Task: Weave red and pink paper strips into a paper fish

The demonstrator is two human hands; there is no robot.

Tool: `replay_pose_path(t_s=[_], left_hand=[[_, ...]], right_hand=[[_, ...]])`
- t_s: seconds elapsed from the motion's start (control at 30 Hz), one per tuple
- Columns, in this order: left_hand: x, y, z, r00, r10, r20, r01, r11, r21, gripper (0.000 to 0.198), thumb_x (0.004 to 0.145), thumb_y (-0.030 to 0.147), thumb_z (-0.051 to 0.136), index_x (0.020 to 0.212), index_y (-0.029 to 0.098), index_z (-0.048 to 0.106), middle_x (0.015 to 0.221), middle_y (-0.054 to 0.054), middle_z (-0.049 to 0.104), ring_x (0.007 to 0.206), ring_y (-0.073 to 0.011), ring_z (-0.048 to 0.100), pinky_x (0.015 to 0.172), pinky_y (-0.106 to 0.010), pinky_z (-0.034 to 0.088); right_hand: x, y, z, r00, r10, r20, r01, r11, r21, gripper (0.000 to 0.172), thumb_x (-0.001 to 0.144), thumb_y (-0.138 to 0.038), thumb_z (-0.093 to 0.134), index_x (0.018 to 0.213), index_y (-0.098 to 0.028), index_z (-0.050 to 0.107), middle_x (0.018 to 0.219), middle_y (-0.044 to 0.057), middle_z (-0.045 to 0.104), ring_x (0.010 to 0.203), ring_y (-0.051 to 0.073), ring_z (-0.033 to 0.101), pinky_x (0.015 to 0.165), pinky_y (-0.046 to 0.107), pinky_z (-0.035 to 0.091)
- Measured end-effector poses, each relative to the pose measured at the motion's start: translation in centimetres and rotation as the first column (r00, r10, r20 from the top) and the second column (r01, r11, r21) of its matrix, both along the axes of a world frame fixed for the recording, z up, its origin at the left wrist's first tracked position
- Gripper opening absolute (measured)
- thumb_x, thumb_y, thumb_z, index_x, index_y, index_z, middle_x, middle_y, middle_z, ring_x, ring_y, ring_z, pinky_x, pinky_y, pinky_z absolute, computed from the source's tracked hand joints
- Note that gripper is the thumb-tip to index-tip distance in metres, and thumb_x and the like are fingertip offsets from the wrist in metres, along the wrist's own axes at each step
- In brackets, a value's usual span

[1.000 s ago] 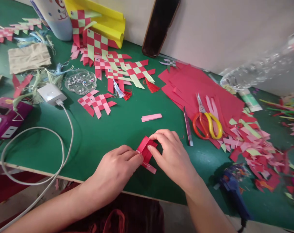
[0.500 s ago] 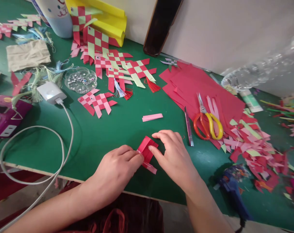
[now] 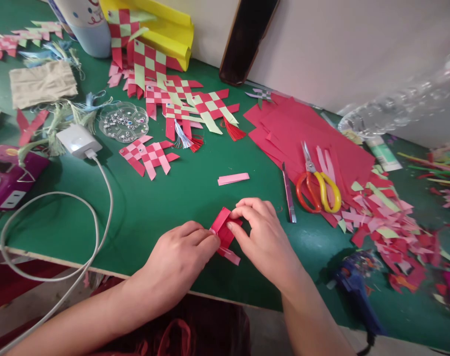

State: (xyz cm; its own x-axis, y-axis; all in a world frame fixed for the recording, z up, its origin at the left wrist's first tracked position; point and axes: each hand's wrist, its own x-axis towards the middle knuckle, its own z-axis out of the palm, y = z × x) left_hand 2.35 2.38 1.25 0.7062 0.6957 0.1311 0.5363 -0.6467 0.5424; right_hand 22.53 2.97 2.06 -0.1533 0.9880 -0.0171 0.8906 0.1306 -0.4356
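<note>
A small weave of red and pink paper strips [image 3: 224, 233] lies on the green table [image 3: 165, 198] near its front edge. My left hand [image 3: 180, 257] pinches its left side with closed fingers. My right hand [image 3: 264, 237] grips its right side, thumb and forefinger pressed on the red strips. A loose folded pink strip [image 3: 233, 178] lies just behind the hands. Finished red-and-pink woven paper fish [image 3: 149, 155] lie further back on the left.
Orange-and-yellow scissors [image 3: 316, 185] rest on red paper sheets [image 3: 302, 133] at right, a craft knife [image 3: 288, 195] beside them. Paper scraps [image 3: 388, 222] and a blue glue gun [image 3: 353, 287] sit at right. A white charger [image 3: 78, 141] with cable, a googly-eye tray [image 3: 123, 121] and a purple device [image 3: 6, 178] lie left.
My right hand's fingers have curled down closer onto the red strips. The left hand and the weave have stayed in place.
</note>
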Motion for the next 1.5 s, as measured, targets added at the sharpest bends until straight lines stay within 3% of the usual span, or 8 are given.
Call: replay_pose_path(t_s=[0.3, 0.43, 0.6, 0.87, 1.0, 1.13, 1.5], left_hand=[[-0.1, 0.0, 0.0, 1.0, 0.003, 0.023, -0.002, 1.0, -0.021, 0.011, 0.096, 0.014, 0.051, 0.095, 0.014, 0.062, 0.092, -0.003, 0.069, 0.088, -0.0221, 0.063, 0.075, -0.038, 0.059], [0.0, 0.1, 0.2, 1.0, 0.006, 0.015, -0.006, 1.0, -0.015, 0.012, 0.096, 0.015, 0.051, 0.093, 0.014, 0.062, 0.091, -0.003, 0.069, 0.085, -0.0221, 0.063, 0.071, -0.037, 0.058], [0.1, 0.1, 0.3, 1.0, 0.016, 0.019, -0.016, 1.0, -0.012, 0.013, 0.096, 0.014, 0.049, 0.09, 0.014, 0.061, 0.088, -0.003, 0.069, 0.081, -0.0218, 0.063, 0.067, -0.037, 0.058], [0.1, -0.1, -0.1, 0.999, 0.022, 0.038, -0.022, 1.0, 0.0, 0.015, 0.097, 0.014, 0.047, 0.093, 0.014, 0.061, 0.092, -0.003, 0.069, 0.085, -0.0218, 0.063, 0.072, -0.038, 0.059], [0.0, -0.1, -0.3, 1.0, 0.016, 0.022, -0.016, 1.0, 0.002, 0.011, 0.097, 0.015, 0.05, 0.096, 0.014, 0.061, 0.093, -0.003, 0.069, 0.088, -0.0219, 0.063, 0.075, -0.038, 0.059], [0.0, -0.1, -0.4, 0.999, 0.019, 0.042, -0.02, 1.0, 0.01, 0.014, 0.098, 0.017, 0.047, 0.096, 0.015, 0.061, 0.093, -0.003, 0.069, 0.087, -0.0218, 0.063, 0.074, -0.037, 0.059], [0.0, 0.1, -0.7, 0.998, 0.044, 0.046, -0.044, 0.999, -0.005, 0.024, 0.102, 0.016, 0.038, 0.094, 0.015, 0.06, 0.084, -0.003, 0.069, 0.083, -0.0182, 0.063, 0.076, -0.032, 0.057]], right_hand=[[-0.1, -0.7, -0.1, 0.997, 0.072, 0.02, -0.074, 0.991, 0.112, 0.011, 0.089, -0.017, 0.061, 0.08, -0.022, 0.058, 0.088, 0.001, 0.069, 0.087, 0.021, 0.055, 0.078, 0.036, 0.039], [-0.1, -0.6, -0.2, 0.999, 0.047, 0.012, -0.048, 0.996, 0.07, 0.009, 0.086, -0.016, 0.062, 0.087, -0.023, 0.058, 0.086, 0.001, 0.068, 0.086, 0.021, 0.056, 0.076, 0.035, 0.038], [-0.2, -0.2, -0.1, 1.0, 0.009, -0.028, -0.009, 1.0, 0.026, 0.02, 0.083, -0.012, 0.063, 0.098, -0.024, 0.059, 0.087, 0.0, 0.068, 0.087, 0.021, 0.059, 0.079, 0.037, 0.039], [0.0, -0.6, -0.2, 0.999, 0.05, -0.009, -0.05, 0.998, 0.032, 0.009, 0.089, -0.017, 0.061, 0.094, -0.023, 0.063, 0.087, 0.001, 0.069, 0.087, 0.022, 0.058, 0.079, 0.038, 0.04], [-0.1, -1.0, 0.0, 0.997, 0.074, 0.003, -0.074, 0.993, 0.095, 0.008, 0.09, -0.015, 0.061, 0.086, -0.022, 0.062, 0.089, 0.003, 0.067, 0.088, 0.022, 0.055, 0.08, 0.039, 0.043], [-0.1, -1.8, 0.3, 0.99, 0.122, -0.072, -0.106, 0.975, 0.193, 0.008, 0.092, -0.013, 0.058, 0.091, -0.021, 0.061, 0.098, 0.005, 0.067, 0.095, 0.021, 0.056, 0.085, 0.038, 0.046], [-0.4, -4.6, -0.1, 0.964, 0.16, -0.214, -0.073, 0.929, 0.364, 0.023, 0.087, -0.003, 0.057, 0.098, -0.023, 0.062, 0.09, 0.004, 0.072, 0.084, 0.018, 0.065, 0.076, 0.037, 0.057]])
